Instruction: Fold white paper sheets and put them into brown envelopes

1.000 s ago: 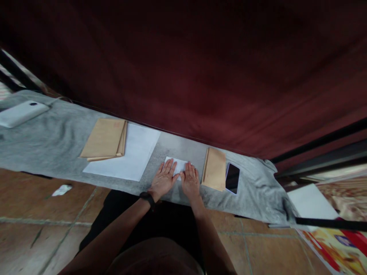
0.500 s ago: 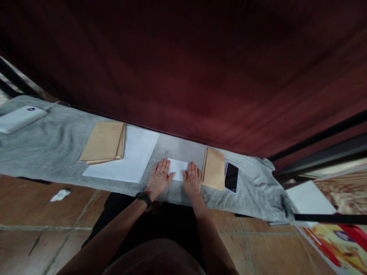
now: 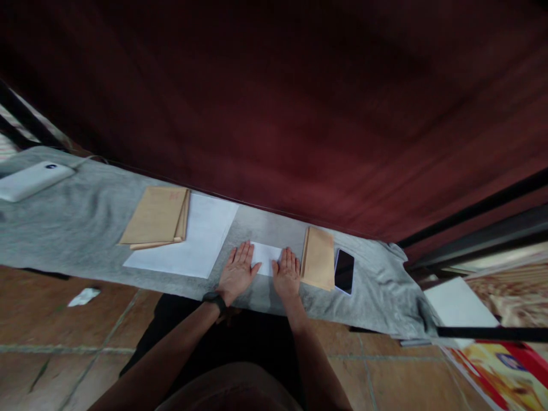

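Observation:
A small white paper, seemingly folded, lies flat on the grey cloth in front of me. My left hand rests flat over its left end, fingers stretched out, with a dark watch on the wrist. Over the right end lies my right hand, palm down, fingers extended. Both ends of the paper are hidden under the hands. Just right of that hand is a small pile of brown envelopes. Left of my left hand are white paper sheets, partly covered by another pile of brown envelopes.
A phone lies right of the right envelopes. A white device with a cable sits at the far left of the grey cloth. A dark red curtain hangs behind. A colourful box stands on the tiled floor.
The view has shifted slightly, so things appear a little lower. Both hands stay flat on the small paper, with no clear movement against it.

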The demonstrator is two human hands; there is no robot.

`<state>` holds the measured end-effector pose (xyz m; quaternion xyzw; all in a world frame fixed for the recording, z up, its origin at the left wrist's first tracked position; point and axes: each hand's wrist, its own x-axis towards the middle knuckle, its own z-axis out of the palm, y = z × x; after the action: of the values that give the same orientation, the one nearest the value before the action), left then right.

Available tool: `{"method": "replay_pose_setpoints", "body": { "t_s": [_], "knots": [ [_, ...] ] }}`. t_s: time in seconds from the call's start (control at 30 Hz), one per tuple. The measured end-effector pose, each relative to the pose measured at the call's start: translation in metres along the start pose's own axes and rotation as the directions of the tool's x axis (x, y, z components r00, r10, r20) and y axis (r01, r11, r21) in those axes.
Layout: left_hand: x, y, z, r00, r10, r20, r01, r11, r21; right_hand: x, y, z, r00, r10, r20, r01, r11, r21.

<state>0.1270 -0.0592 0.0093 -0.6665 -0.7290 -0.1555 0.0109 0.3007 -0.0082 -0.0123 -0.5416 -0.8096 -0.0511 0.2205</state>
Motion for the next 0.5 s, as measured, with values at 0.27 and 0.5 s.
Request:
{"method": "replay_pose_setpoints", "body": {
  "t_s": [0.27, 0.5],
  "knots": [
    [0.000, -0.001, 0.001, 1.000, 0.016, -0.005, -0.016, 1.000, 0.025, 0.007, -0.008, -0.004, 0.999, -0.034, 0.033, 0.030, 0.994, 0.107],
    [-0.002, -0.003, -0.001, 0.999, 0.040, -0.002, -0.040, 0.999, 0.005, 0.006, -0.030, -0.001, 0.972, -0.187, 0.144, 0.157, 0.968, 0.195]
  ]
}}
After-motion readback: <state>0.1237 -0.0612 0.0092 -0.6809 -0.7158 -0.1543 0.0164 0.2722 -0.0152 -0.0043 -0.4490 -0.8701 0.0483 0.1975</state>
